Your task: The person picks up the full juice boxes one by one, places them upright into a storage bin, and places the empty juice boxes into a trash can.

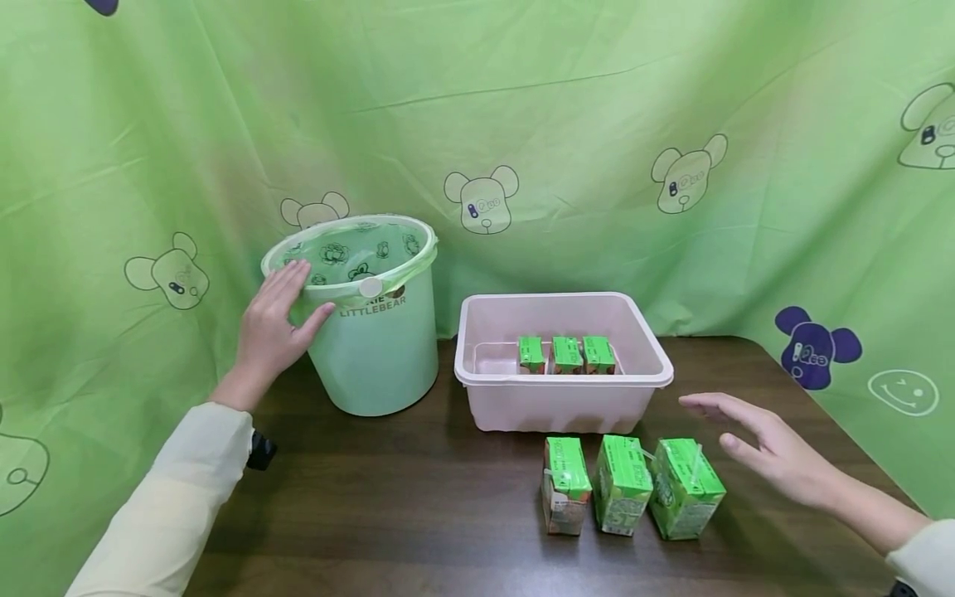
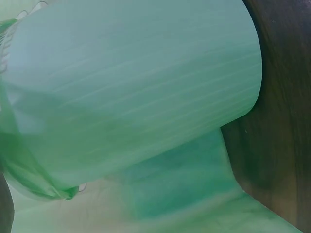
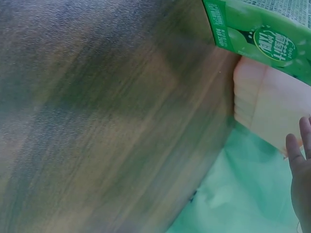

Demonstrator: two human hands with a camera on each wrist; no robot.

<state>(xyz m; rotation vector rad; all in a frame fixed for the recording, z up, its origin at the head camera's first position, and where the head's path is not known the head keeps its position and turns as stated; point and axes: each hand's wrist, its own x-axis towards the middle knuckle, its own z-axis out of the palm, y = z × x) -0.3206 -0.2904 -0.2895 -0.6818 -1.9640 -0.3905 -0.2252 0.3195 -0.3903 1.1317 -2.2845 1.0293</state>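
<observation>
A pale green trash bin point(image 1: 373, 356), lined with a patterned plastic bag point(image 1: 351, 257), stands upright at the left. My left hand point(image 1: 274, 327) lies at its near-left rim, fingers extended over the edge and thumb spread along the outside. The bin's wall point(image 2: 136, 87) fills most of the left wrist view. On the right, my right hand point(image 1: 779, 456) hovers with loosely extended fingers, holding nothing. Nearest to it is a green juice box point(image 1: 685, 489) with a straw, the rightmost of three in a row beside a middle juice box point(image 1: 623, 485) and a left juice box point(image 1: 567, 485).
Behind the row sits a pink plastic basin point(image 1: 559, 406) with three green-topped cartons point(image 1: 567, 355) inside. Everything stands on a dark wooden table point(image 1: 373, 506). A green curtain point(image 1: 582, 99) with bear prints hangs along the back and sides.
</observation>
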